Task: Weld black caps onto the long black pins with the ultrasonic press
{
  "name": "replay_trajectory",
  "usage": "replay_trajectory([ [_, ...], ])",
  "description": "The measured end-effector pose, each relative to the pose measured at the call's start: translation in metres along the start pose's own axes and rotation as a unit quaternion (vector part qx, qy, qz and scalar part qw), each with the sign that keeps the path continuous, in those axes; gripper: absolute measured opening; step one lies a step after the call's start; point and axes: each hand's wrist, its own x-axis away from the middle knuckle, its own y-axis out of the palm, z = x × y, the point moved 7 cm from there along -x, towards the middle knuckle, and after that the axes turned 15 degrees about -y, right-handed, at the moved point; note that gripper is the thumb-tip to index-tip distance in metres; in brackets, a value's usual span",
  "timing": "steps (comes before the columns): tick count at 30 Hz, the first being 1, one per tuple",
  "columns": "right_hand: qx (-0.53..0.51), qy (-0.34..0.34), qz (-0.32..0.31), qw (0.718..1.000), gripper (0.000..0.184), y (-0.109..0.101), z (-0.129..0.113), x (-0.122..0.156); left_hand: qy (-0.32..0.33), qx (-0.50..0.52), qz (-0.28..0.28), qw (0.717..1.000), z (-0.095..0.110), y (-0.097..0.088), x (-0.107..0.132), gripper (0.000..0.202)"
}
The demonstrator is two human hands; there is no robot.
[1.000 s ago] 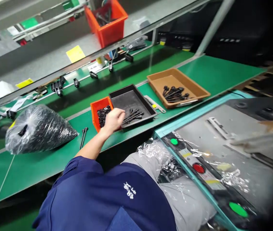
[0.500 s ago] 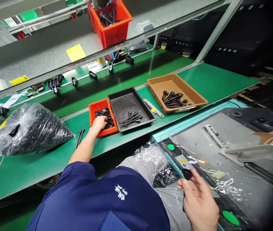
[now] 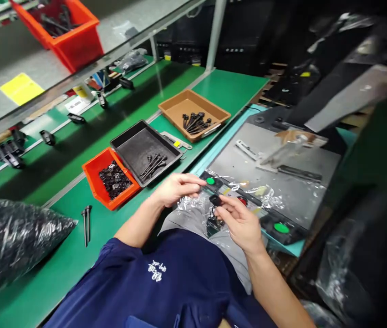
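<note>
My right hand [image 3: 239, 221] pinches a small black part [image 3: 216, 199] at its fingertips, over my lap. My left hand [image 3: 177, 187] is beside it, fingers curled together; whatever small piece it holds is hidden. Both hands meet near the front edge of the green bench [image 3: 60, 255]. Behind them sit a small orange bin [image 3: 95, 169] of little black parts and a black tray [image 3: 135, 146] with several black bolts [image 3: 153, 165]. A brown tray [image 3: 176, 105] farther back holds more black bolts [image 3: 196, 123].
A teal-edged machine panel [image 3: 282, 182] with green [image 3: 281, 228] and red buttons stands at right. A clear bag of black parts [image 3: 12, 237] lies at left, two loose bolts [image 3: 86, 223] beside it. An orange crate [image 3: 73, 41] sits on the upper shelf. Black parts ride the conveyor [image 3: 46, 136].
My left hand left the orange bin and came back to my lap. My right hand rose to meet it with the black part. The view swung right.
</note>
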Motion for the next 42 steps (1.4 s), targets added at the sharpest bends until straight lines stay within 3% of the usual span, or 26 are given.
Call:
replay_trajectory([
  [2, 0.037, -0.039, 0.014, 0.998, 0.026, -0.009, -0.005, -0.001, -0.026, 0.007, -0.071, 0.997, -0.007, 0.035, -0.019, 0.042],
  [5, 0.102, -0.074, 0.043, 0.991, 0.023, -0.024, -0.010, 0.005, -0.054, 0.001, -0.104, 0.993, -0.015, 0.056, -0.036, 0.042],
  [10, 0.183, -0.098, 0.056, 0.977, 0.020, -0.033, -0.026, 0.006, -0.089, -0.001, -0.130, 0.988, -0.023, 0.064, -0.051, 0.041],
  [16, 0.294, -0.195, 0.092, 0.931, 0.018, -0.037, -0.056, 0.001, -0.084, 0.019, -0.135, 0.987, -0.024, 0.074, -0.066, 0.045],
  [21, 0.214, -0.128, 0.102, 0.963, 0.021, -0.045, -0.037, 0.002, 0.016, -0.027, -0.112, 0.993, -0.014, 0.079, -0.071, 0.034],
  [24, 0.235, -0.109, 0.124, 0.958, 0.019, -0.048, -0.036, 0.004, 0.058, -0.049, -0.102, 0.992, -0.012, 0.081, -0.070, 0.028],
  [27, 0.235, -0.109, 0.147, 0.955, 0.018, -0.051, -0.037, 0.003, 0.065, -0.044, -0.102, 0.992, -0.012, 0.085, -0.073, 0.029],
  [29, 0.181, -0.090, 0.166, 0.965, 0.020, -0.056, -0.030, 0.001, 0.060, -0.046, -0.106, 0.991, -0.010, 0.090, -0.078, 0.034],
  [32, 0.071, -0.039, 0.220, 0.972, 0.026, -0.070, -0.011, -0.006, 0.087, -0.088, -0.123, 0.985, 0.001, 0.107, -0.086, 0.040],
  [34, 0.051, -0.025, 0.262, 0.963, 0.028, -0.082, -0.001, -0.015, 0.121, -0.128, -0.112, 0.978, 0.012, 0.119, -0.096, 0.042],
  [39, 0.180, -0.095, 0.293, 0.934, 0.023, -0.116, -0.001, -0.048, 0.195, -0.210, -0.044, 0.957, 0.046, 0.146, -0.148, 0.028],
  [42, 0.225, -0.080, 0.310, 0.920, 0.030, -0.141, 0.003, -0.053, 0.228, -0.258, -0.027, 0.938, 0.073, 0.157, -0.188, 0.025],
])
